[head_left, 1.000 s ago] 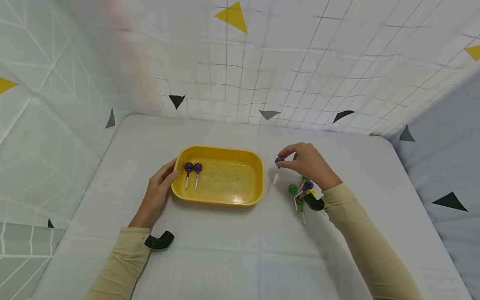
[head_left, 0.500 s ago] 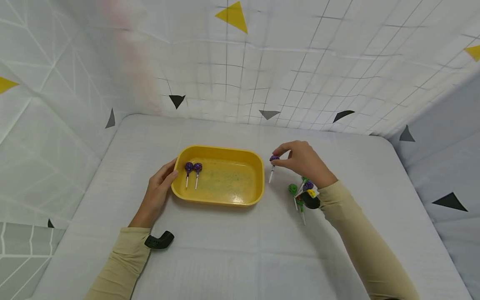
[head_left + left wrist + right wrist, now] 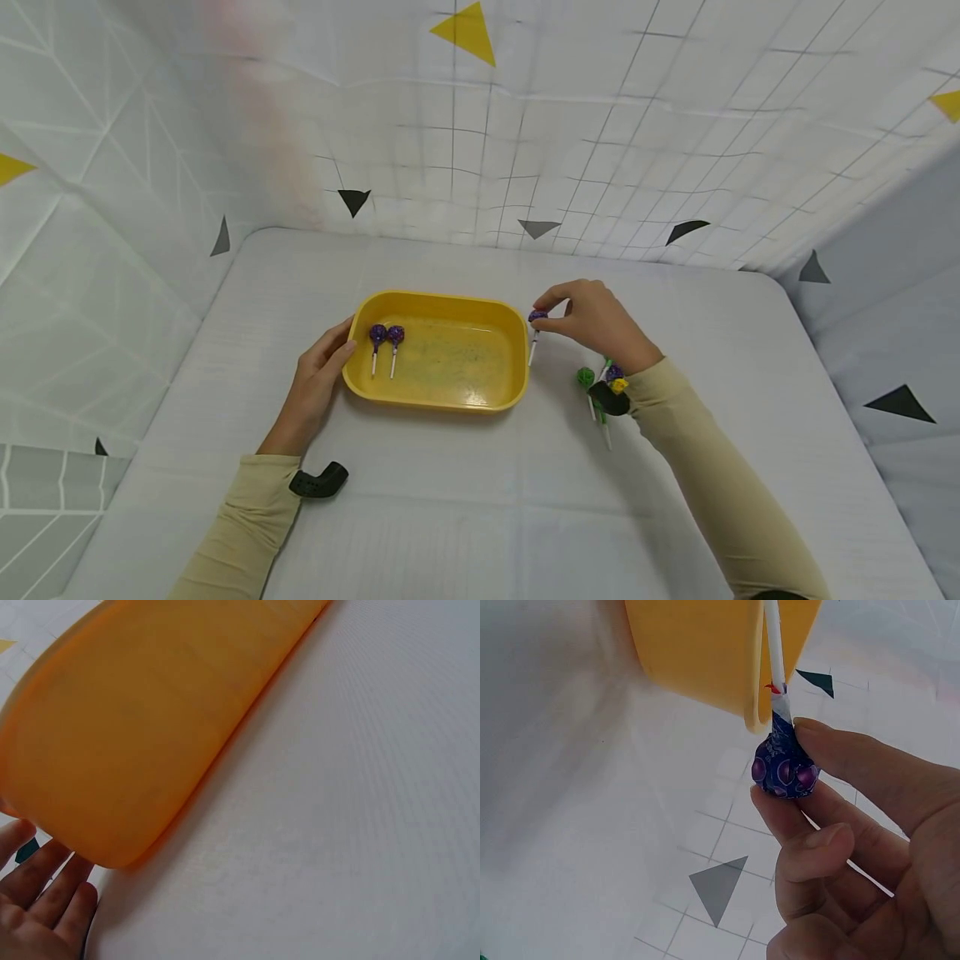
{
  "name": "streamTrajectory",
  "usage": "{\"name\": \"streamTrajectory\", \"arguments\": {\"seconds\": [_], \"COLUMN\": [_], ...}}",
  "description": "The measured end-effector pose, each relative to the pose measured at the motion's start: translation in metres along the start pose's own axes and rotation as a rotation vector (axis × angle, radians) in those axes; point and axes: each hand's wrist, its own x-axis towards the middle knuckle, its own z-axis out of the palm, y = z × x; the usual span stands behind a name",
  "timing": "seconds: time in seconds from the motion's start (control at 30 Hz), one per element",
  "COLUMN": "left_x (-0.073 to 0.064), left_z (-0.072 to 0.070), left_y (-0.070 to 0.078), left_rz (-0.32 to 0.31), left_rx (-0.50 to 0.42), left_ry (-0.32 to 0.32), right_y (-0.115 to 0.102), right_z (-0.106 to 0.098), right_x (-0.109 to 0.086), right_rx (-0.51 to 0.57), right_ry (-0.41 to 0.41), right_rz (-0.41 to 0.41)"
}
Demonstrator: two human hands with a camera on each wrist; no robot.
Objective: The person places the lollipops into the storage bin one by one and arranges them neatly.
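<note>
My left hand [image 3: 318, 375] rests at the left end of the yellow tray [image 3: 435, 407], thumb at the rim; in the left wrist view its fairly straight fingers [image 3: 56, 896] touch the outer wall. Two purple lollipops [image 3: 378, 334] lie side by side inside, heads toward the far side. Just off the tray's right end, my right hand [image 3: 596, 321] pinches another purple lollipop [image 3: 784, 769] by its wrapped head between thumb and fingertips. Its white stick points down toward the near side in the head view and appears beside the tray's edge in the right wrist view.
A small pile of lollipops, with green [image 3: 586, 377], purple [image 3: 614, 372] and yellow [image 3: 618, 386] heads, lies below my right wrist, partly hidden by a black wrist piece [image 3: 609, 398]. White patterned sheets [image 3: 570, 125] hang behind the white-covered table [image 3: 420, 508].
My right hand has moved left with the purple lollipop, from a gap away to close by the tray's right rim. The left hand and tray have stayed in place.
</note>
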Motion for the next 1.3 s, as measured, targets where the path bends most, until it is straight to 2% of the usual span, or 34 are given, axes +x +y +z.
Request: {"name": "streamTrajectory", "arguments": {"seconds": [0.43, 1.3], "left_x": [0.000, 0.001], "left_z": [0.000, -0.001], "left_y": [0.000, 0.000], "left_rz": [0.006, -0.010], "left_rx": [-0.012, -0.006], "left_ry": [-0.005, -0.002], "right_y": [-0.006, -0.024], "right_z": [0.007, 0.025], "right_x": [0.005, 0.020], "right_rx": [0.010, 0.002], "right_ry": [-0.005, -0.069], "right_rz": [-0.026, -0.063]}}
